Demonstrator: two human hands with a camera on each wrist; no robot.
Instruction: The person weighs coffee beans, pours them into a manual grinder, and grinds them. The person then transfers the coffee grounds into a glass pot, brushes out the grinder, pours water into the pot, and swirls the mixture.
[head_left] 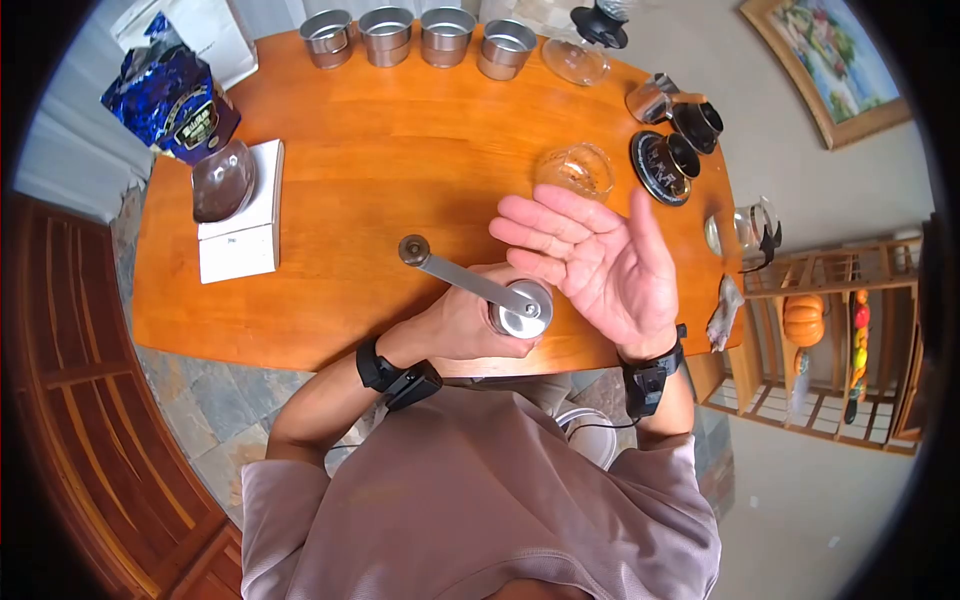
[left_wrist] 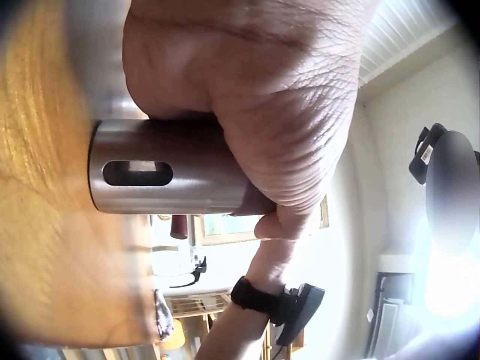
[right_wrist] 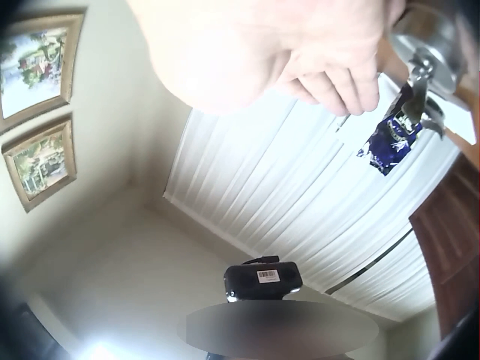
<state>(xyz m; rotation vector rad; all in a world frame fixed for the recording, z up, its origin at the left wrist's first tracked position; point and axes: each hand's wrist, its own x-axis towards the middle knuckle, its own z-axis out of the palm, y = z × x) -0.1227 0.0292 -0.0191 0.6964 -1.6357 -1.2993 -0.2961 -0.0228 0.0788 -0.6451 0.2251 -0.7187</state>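
My left hand (head_left: 465, 322) grips the steel body of a hand coffee grinder (left_wrist: 202, 176) at the table's near edge. The grinder stands upright with its base right at the tabletop, and a slot-shaped window shows in its side. On top, the crank handle (head_left: 470, 282) points away to the left and ends in a dark knob (head_left: 414, 250). Just right of the grinder, my right hand (head_left: 605, 265) is raised with the palm up, fingers extended and nothing in it. In the right wrist view its fingers point towards the grinder's lid (right_wrist: 427, 45).
A clear glass dish (head_left: 580, 170) lies beyond my right hand. Left stand a white scale (head_left: 240, 250) with a bowl (head_left: 224, 183) and a blue coffee bag (head_left: 180, 110). Metal cups (head_left: 386, 38) line the back; a black cup (head_left: 682, 155) and a glass pot (head_left: 755, 225) stand right.
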